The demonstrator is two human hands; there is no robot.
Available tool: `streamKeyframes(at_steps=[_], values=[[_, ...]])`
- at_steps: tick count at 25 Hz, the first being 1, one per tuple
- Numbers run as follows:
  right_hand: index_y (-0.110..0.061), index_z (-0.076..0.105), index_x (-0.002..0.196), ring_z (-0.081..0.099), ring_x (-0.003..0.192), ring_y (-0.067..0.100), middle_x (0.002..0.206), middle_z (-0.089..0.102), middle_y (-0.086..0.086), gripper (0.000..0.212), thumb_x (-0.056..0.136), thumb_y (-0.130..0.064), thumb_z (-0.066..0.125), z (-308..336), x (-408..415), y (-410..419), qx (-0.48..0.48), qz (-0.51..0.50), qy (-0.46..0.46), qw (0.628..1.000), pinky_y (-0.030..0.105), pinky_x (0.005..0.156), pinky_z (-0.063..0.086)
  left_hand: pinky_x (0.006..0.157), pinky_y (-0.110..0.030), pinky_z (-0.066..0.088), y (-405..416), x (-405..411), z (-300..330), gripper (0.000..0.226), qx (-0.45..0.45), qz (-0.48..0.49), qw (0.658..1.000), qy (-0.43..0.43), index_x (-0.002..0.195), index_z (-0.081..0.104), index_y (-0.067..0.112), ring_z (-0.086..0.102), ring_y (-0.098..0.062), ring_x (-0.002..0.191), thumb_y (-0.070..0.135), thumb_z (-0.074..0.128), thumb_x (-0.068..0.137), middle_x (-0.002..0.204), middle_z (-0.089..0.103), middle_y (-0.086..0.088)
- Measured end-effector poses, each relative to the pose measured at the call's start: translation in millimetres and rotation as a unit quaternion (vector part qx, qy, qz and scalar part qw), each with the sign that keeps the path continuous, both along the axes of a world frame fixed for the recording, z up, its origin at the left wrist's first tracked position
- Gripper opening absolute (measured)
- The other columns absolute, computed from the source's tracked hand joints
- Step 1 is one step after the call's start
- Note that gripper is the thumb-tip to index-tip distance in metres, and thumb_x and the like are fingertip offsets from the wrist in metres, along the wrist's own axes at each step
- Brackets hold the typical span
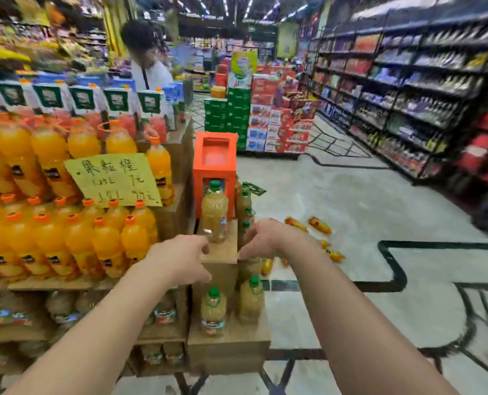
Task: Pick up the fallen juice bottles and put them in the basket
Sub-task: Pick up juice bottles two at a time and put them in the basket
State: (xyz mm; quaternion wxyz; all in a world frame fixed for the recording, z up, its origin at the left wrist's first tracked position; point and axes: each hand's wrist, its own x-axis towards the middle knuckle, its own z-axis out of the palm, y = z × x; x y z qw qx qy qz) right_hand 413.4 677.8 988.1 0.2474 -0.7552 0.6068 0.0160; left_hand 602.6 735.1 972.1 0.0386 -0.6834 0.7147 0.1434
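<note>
Several small orange juice bottles (319, 225) lie fallen on the grey floor to the right of a stepped wooden display (221, 250). A pale juice bottle with a green cap (214, 212) stands upright on the display's upper step. My left hand (180, 258) reaches toward that step just left of the bottle, fingers loosely curled and holding nothing. My right hand (262, 238) hovers at the step's right side, fingers apart and empty. No basket is in view.
Orange juice bottles (52, 240) fill the shelves at left under a yellow price sign (114, 179). An orange box (215, 158) stands behind the pale bottle. A person (149, 61) stands far back. Stacked cartons (254, 115) and dark shelving (408, 109) line the aisle.
</note>
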Motion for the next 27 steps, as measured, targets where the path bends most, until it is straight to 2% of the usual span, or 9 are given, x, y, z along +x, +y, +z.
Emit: streamKeyframes(at_steps=[3, 5, 7, 9, 11, 13, 19, 23, 27], values=[[-0.018, 0.067, 0.128, 0.063, 0.093, 0.024, 0.101, 0.064, 0.001, 0.053, 0.086, -0.049, 0.076, 2.6, -96.7, -17.3, 0.035, -0.02, 0.012, 0.999, 0.03, 0.064, 0.051, 0.09, -0.038, 0.054, -34.1, -89.7, -0.4, 0.061, 0.012, -0.026, 1.0, 0.014, 0.132, 0.054, 0.036, 0.059, -0.019, 0.113, 0.057, 0.076, 0.079, 0.124, 0.06, 0.008], [-0.018, 0.065, 0.132, 0.063, 0.096, 0.024, 0.105, 0.063, 0.001, 0.057, 0.085, -0.049, 0.076, 4.4, -154.0, -30.1, 0.044, -0.028, 0.012, 0.999, 0.032, 0.073, 0.055, 0.093, -0.039, 0.054, -54.3, -144.3, -0.7, 0.062, 0.017, -0.037, 0.999, 0.016, 0.133, 0.054, 0.036, 0.061, -0.021, 0.113, 0.056, 0.076, 0.078, 0.124, 0.061, 0.007], [-0.02, 0.064, 0.134, 0.063, 0.105, 0.025, 0.123, 0.064, 0.002, 0.059, 0.084, -0.05, 0.075, 6.7, -204.5, -42.9, 0.039, -0.034, 0.018, 0.998, 0.037, 0.087, 0.057, 0.092, -0.039, 0.054, -74.0, -197.2, -2.0, 0.058, 0.016, -0.038, 0.999, 0.019, 0.131, 0.055, 0.035, 0.061, -0.022, 0.111, 0.051, 0.076, 0.079, 0.122, 0.061, 0.005], [-0.022, 0.065, 0.133, 0.061, 0.103, 0.023, 0.125, 0.064, 0.0, 0.056, 0.085, -0.048, 0.076, 8.6, -252.2, -58.4, 0.036, -0.049, 0.015, 0.998, 0.038, 0.092, 0.055, 0.086, -0.037, 0.054, -95.1, -250.8, -2.1, 0.055, 0.018, -0.045, 0.998, 0.026, 0.129, 0.056, 0.035, 0.061, -0.021, 0.109, 0.048, 0.076, 0.079, 0.121, 0.061, 0.005], [-0.021, 0.064, 0.134, 0.059, 0.099, 0.022, 0.12, 0.065, 0.001, 0.055, 0.086, -0.045, 0.077, 9.1, -294.2, -73.9, 0.041, -0.066, 0.0, 0.997, 0.037, 0.092, 0.055, 0.086, -0.037, 0.054, -115.8, -298.9, -1.9, 0.055, 0.023, -0.057, 0.998, 0.028, 0.127, 0.056, 0.035, 0.062, -0.021, 0.106, 0.047, 0.076, 0.077, 0.118, 0.062, 0.006], [-0.018, 0.063, 0.136, 0.057, 0.099, 0.022, 0.126, 0.066, 0.003, 0.056, 0.087, -0.043, 0.076, 7.6, -330.4, -89.2, 0.043, -0.073, -0.01, 0.996, 0.036, 0.092, 0.053, 0.088, -0.038, 0.056, -135.2, -338.4, -3.1, 0.056, 0.028, -0.066, 0.997, 0.02, 0.127, 0.056, 0.035, 0.062, -0.019, 0.104, 0.048, 0.076, 0.077, 0.113, 0.062, 0.008], [-0.022, 0.066, 0.132, 0.061, 0.117, 0.023, 0.132, 0.063, -0.001, 0.054, 0.085, -0.047, 0.075, -6.8, -415.0, -141.0, 0.051, -0.113, -0.016, 0.992, 0.04, 0.099, 0.052, 0.083, -0.032, 0.055, -205.0, -417.8, -18.3, 0.051, 0.066, -0.088, 0.994, 0.022, 0.123, 0.056, 0.038, 0.069, -0.011, 0.089, 0.049, 0.077, 0.078, 0.102, 0.066, 0.013], [-0.02, 0.066, 0.128, 0.062, 0.111, 0.025, 0.126, 0.063, 0.002, 0.052, 0.084, -0.044, 0.076, -28.8, -464.6, -190.6, 0.066, -0.176, -0.034, 0.982, 0.04, 0.096, 0.054, 0.088, -0.038, 0.056, -273.5, -469.9, -39.9, 0.057, 0.08, -0.133, 0.988, 0.011, 0.126, 0.057, 0.039, 0.065, -0.017, 0.101, 0.053, 0.078, 0.075, 0.113, 0.062, 0.011], [-0.022, 0.064, 0.13, 0.063, 0.111, 0.027, 0.126, 0.063, 0.002, 0.056, 0.08, -0.044, 0.079, -52.0, -514.5, -272.0, 0.08, -0.241, -0.028, 0.967, 0.041, 0.096, 0.054, 0.089, -0.038, 0.053, -371.7, -531.2, -65.6, 0.059, 0.093, -0.192, 0.977, -0.003, 0.129, 0.055, 0.038, 0.062, -0.018, 0.109, 0.054, 0.077, 0.076, 0.121, 0.062, 0.01]])
